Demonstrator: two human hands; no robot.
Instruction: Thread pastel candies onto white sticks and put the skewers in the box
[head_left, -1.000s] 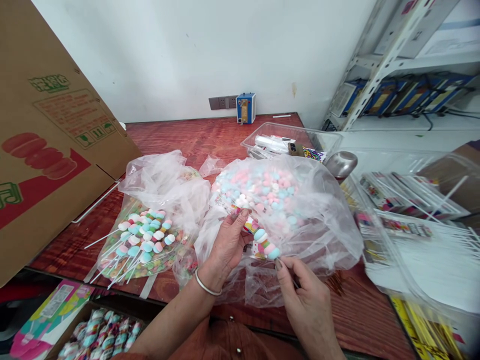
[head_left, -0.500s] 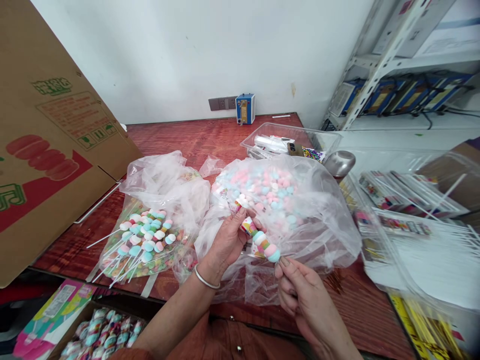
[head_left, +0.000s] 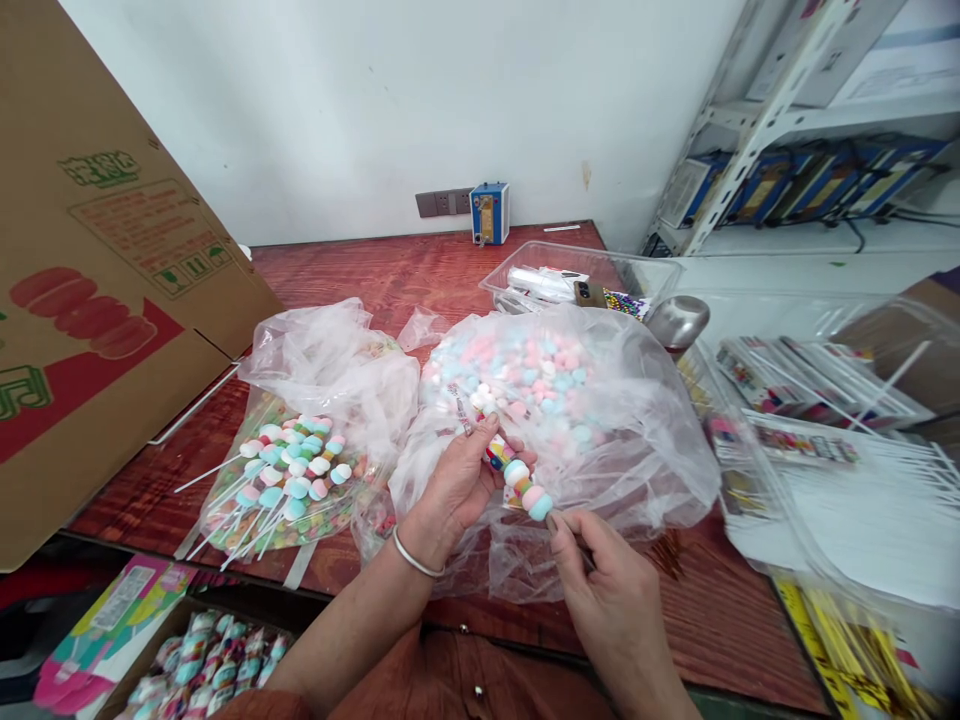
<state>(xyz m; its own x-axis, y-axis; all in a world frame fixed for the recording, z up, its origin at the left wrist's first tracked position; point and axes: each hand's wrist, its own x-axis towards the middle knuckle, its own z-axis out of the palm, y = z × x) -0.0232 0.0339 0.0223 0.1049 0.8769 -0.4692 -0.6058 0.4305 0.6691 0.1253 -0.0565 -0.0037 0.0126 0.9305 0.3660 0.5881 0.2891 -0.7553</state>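
A marshmallow skewer [head_left: 533, 499] with pink, white and blue pieces and greenish-orange rings lies slanted between my hands. My left hand [head_left: 461, 485] is closed around its upper part, where a colourful printed wrapper [head_left: 498, 453] shows between the fingers. My right hand [head_left: 611, 590] pinches the lower end just below the blue marshmallow; the stick there is mostly hidden. Beneath both hands spreads a clear plastic bag [head_left: 645, 430] of loose pastel marshmallows [head_left: 547, 365]. At the left, several finished-looking skewers [head_left: 296, 465] lie piled on a bag of coloured rings [head_left: 330, 535].
A large cardboard box [head_left: 112, 260] stands at the left. Below the table edge, an open box holds wrapped candies [head_left: 217, 655]. Clear bins on the right hold white sticks [head_left: 840, 510] and printed packets [head_left: 810, 380]. Behind the marshmallows are a clear tray [head_left: 637, 270] and a metal scoop [head_left: 679, 322].
My right hand has turned and moved slightly left with the skewer's lower end. The skewer sits a little deeper in the wrapper, closer to my left hand.
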